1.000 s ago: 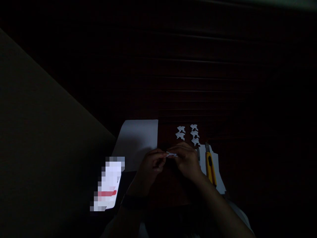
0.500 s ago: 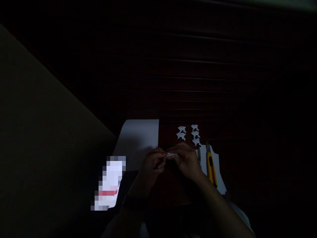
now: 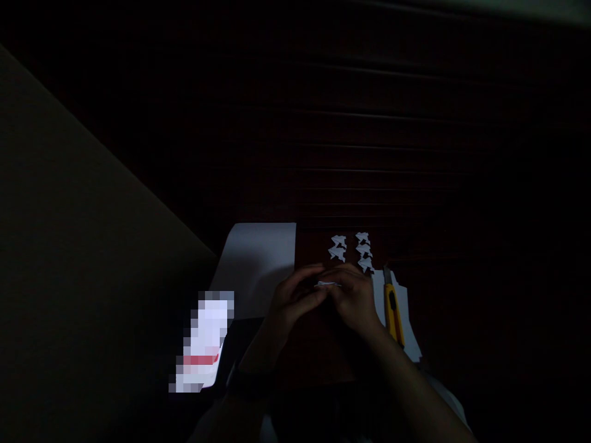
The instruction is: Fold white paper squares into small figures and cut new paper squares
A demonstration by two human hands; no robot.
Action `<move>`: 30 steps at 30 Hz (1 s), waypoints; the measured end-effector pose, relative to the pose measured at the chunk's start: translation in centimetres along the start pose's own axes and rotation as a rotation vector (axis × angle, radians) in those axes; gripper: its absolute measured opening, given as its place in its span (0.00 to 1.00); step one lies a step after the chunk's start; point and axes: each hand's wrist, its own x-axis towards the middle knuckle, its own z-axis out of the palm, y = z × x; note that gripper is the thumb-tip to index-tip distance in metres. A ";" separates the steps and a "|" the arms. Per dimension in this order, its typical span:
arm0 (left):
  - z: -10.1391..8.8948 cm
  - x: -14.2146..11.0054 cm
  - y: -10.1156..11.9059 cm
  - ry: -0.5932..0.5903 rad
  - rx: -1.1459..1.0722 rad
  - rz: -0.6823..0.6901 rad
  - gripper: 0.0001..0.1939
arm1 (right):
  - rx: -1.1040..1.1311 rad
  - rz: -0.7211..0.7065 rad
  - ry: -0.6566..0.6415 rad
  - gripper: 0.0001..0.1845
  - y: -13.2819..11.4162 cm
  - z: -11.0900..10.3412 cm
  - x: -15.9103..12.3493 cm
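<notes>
Folded paper piece (image 3: 327, 283): was at the fingertips of the right hand (image 3: 354, 301), over the counter (image 3: 318, 360); showed nearly edge-on as a thin white strip. Could not tell whether raised or resting.

Right hand: was closed to a pinch on the piece, fingers bent over toward the left.

Left hand (image 3: 290, 301): was partly open, thumb and fingers parted, thumb tip right at the near side of the piece. Could not tell touch from mere closeness. Dark band (image 3: 252, 381): was around the left wrist.

Small folded shapes (image 3: 338, 253): lay just beyond the right hand in two columns, two in the left, three in the right.

White sheet (image 3: 261, 255): lay flat beyond and left of the left hand.

Phone (image 3: 205, 338): lay farther left, screen lit, blurred into blocks, red bar low down.

Yellow cutter (image 3: 392, 311): lay on white papers (image 3: 406, 312), right of the right hand, blade end away.

Lighting: was dim.
</notes>
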 end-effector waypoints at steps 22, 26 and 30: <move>1.1 0.2 -1.7 0.056 0.362 0.091 0.12 | 0.065 0.221 0.090 0.03 0.5 0.6 -0.6; 0.5 0.6 -1.8 0.088 0.333 0.114 0.14 | 0.075 0.215 0.039 0.03 1.4 0.5 0.0; 0.2 1.0 -2.2 0.186 0.421 0.134 0.13 | 0.074 0.239 -0.030 0.06 1.9 0.1 0.5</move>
